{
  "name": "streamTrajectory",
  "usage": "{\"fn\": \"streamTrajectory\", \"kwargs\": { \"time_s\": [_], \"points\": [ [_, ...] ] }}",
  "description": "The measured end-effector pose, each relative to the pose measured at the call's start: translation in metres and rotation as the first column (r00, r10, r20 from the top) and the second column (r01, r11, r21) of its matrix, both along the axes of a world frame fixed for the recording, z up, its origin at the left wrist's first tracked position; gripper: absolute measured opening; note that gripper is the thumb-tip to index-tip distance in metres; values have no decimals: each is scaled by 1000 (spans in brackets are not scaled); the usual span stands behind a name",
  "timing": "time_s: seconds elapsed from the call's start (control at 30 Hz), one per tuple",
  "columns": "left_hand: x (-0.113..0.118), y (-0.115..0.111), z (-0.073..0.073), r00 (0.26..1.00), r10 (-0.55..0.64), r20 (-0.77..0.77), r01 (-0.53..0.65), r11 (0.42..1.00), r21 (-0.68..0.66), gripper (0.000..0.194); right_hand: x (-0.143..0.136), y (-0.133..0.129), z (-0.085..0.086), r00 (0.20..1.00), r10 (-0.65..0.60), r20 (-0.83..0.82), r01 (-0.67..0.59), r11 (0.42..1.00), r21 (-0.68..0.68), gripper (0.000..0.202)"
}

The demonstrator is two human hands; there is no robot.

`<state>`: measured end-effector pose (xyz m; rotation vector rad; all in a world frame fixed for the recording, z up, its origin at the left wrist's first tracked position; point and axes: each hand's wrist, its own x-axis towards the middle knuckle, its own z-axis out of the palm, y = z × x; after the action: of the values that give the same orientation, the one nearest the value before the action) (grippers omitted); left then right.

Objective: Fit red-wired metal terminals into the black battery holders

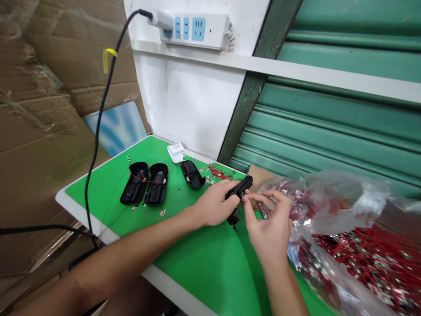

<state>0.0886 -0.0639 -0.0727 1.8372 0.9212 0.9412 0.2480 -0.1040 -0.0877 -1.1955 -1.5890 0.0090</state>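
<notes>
Black plastic battery case [242, 186], tilted, gripped in left hand [217, 202]. Thin red wire [259, 206] beside it, by right hand [269, 215]; whether pinched, too small to tell.

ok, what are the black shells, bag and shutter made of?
Shells: likely moulded plastic, satin black, given the soft highlights and smooth rounded ends.
Bag: thin, clear, glossy plastic film, by its creases, glare and the red wires showing through.
Shutter: probably painted metal, green with mild sheen; parallel ribs suggest it, though plastic isn't ruled out.
</notes>
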Motion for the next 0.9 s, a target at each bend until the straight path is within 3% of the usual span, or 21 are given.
{"fn": "streamTrajectory", "kwargs": {
  "time_s": [0.43, 0.67, 0.9],
  "points": [
    [2, 0, 0, 1000, 12, 13, -12, 999, -35, 45, -2, 1, -4, 999, -30, 29, 28, 997, 66, 31],
    [2, -1, 1, 999, 8, 39, -5, 997, -72, 43, 1, 2, -4, 998, -4, -55, 4, 1000, -6, 35],
    [2, 0, 1, 999, -1, 43, 3, 999, -47, 44, 3, 1, -1, 999, 21, 34, -21, 1000, 3, 33]
  ]
}}
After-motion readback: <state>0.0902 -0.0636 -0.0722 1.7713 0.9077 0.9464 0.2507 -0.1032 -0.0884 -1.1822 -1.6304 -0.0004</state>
